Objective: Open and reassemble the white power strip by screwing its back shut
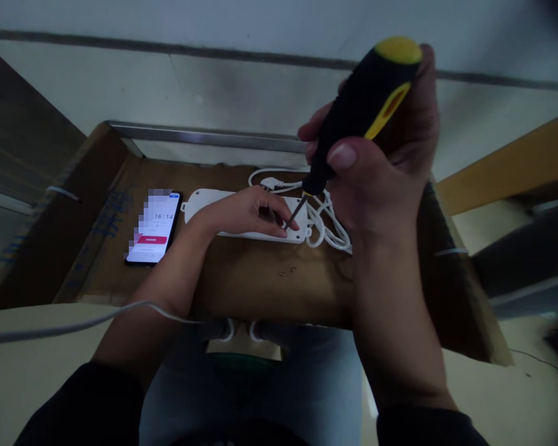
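Above the right end of the white power strip (207, 199), the right hand (381, 167) was closed around the black and yellow handle of a screwdriver (353, 108). The tool stood tilted, its shaft running down and leftward from this grip to the strip's face. The left hand (244, 215) lay below and to the left of the right-hand grip, resting across the strip, its fingertips beside the lower shaft. Whether those fingers pinched the shaft could not be told, and the tip was hidden among them.

The strip lay lengthwise in a cardboard box (242, 272), directly beneath the left hand. Just to the right of that hand, a looped white cord (339, 238) rested past the strip's end; its plug (272, 183) lay just beyond the hand, behind the strip. On the near side of the fingertips, 2 small metal pieces (287, 271) lay close together on the cardboard. Left of the left hand, a phone (152, 251) lay face up, reading 16:14. A pale cable (65, 328) crossed the view at the left forearm.
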### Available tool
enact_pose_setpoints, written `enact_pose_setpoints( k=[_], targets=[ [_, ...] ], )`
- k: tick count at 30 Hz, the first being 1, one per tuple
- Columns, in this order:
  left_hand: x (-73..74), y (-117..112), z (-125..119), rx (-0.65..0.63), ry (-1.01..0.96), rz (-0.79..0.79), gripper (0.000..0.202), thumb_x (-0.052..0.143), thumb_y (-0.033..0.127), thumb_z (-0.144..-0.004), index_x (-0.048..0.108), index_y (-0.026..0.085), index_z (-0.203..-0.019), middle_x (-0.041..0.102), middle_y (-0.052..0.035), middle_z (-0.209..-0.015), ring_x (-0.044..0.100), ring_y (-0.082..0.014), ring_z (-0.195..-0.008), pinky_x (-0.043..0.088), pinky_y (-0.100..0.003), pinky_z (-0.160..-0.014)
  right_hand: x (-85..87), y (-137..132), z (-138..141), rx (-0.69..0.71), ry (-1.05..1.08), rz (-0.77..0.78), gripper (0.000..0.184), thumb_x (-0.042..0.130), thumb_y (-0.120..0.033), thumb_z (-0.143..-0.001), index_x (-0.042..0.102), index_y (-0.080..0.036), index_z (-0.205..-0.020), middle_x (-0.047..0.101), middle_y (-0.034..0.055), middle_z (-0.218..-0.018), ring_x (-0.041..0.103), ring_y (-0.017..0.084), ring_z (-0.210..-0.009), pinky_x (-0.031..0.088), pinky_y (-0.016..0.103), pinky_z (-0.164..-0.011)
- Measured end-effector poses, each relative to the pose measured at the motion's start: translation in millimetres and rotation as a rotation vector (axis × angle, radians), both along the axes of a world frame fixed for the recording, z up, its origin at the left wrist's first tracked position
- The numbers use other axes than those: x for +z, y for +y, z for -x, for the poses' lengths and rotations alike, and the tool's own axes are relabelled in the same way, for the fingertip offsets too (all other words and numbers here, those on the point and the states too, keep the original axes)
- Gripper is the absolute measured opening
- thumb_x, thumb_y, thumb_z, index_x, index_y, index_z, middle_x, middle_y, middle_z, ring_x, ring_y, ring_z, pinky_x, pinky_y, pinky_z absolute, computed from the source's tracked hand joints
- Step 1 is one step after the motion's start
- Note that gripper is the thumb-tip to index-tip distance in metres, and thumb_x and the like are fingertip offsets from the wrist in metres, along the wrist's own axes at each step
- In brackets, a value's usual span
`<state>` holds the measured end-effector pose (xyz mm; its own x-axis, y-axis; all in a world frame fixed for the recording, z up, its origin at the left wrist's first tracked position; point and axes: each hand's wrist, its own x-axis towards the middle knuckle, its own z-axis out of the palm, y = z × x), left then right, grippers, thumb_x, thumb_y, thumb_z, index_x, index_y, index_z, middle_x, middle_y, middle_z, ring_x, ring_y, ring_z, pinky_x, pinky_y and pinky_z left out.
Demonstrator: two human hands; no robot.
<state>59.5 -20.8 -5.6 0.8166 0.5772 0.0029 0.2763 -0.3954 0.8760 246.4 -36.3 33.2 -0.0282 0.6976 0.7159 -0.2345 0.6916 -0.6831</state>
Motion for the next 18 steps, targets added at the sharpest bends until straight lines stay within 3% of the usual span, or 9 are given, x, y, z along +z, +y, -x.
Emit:
enact_pose_setpoints(
  k=[4,11,15,18],
  targets=[
    [-6.1,5,3,-0.025,-0.040,0.056,0.018,0.079,0.028,-0.087,0.086,0.023,-0.103,0.084,-0.0057,-0.102,0.077,-0.0177,-0.097,0.057,-0.027,-0.088,2.4,-3,-2,0.072,0.063,0.053,0.039,0.096,-0.043,-0.069,0.064,-0.034,-0.091,0.071,-0.0075,-0.091,0.074,0.016,-0.086,0.069,0.029,-0.074],
    [-9.2,5,1,0.017,-0.099,0.200,0.018,0.086,0.031,-0.080,0.086,0.020,-0.094,0.085,-0.0071,-0.099,0.079,-0.0216,-0.100,0.060,-0.032,-0.095,-4.1,-5,0,0.183,-0.085,0.153,0.045,0.081,-0.067,-0.078,0.073,-0.037,-0.110,0.071,-0.0039,-0.133,0.072,0.019,-0.087,0.067,0.036,-0.064],
    [-17.7,6,-2,0.076,-0.150,0.176,0.017,0.086,0.032,-0.078,0.084,0.018,-0.086,0.084,-0.0067,-0.091,0.078,-0.0200,-0.091,0.061,-0.031,-0.088,-2.6,-6,5,0.039,-0.086,0.066,0.071,0.089,-0.074,-0.061,0.063,-0.037,-0.117,0.065,-0.0020,-0.139,0.069,0.023,-0.108,0.068,0.035,-0.074],
    [-22.3,5,-3,0.119,-0.153,0.118,0.021,0.087,0.036,-0.075,0.082,0.017,-0.082,0.082,-0.0065,-0.085,0.076,-0.0195,-0.084,0.060,-0.031,-0.081,-12.1,-8,9,-0.098,-0.067,0.067,0.071,0.096,-0.060,-0.062,0.054,-0.036,-0.114,0.063,-0.0022,-0.113,0.065,0.016,-0.095,0.068,0.033,-0.083]
  ],
)
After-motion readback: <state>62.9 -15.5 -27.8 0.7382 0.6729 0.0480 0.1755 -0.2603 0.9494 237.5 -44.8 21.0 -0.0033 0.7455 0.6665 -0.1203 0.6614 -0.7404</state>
